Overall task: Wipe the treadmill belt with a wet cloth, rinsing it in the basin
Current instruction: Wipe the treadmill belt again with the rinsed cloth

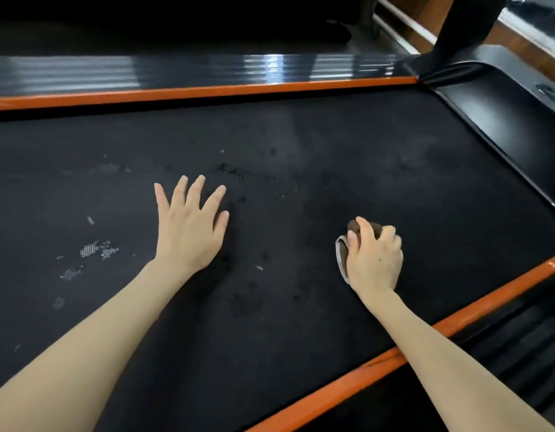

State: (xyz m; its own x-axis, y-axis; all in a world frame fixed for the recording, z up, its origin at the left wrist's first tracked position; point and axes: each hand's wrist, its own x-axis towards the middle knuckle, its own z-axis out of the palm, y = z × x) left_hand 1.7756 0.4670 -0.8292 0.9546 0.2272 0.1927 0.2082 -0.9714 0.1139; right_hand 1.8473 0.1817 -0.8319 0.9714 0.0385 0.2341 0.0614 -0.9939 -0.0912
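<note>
Gripping mostly hidden cloth (341,254) w/ right hand (374,258); left hand (189,227) flat on belt (301,135)

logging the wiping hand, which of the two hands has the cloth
The right hand, curled round the bunched brown cloth on the belt; the left hand lies flat, fingers spread, holding nothing.

Dim, soft picture; glare streaks the far side rail (270,65); edges bend.
</note>
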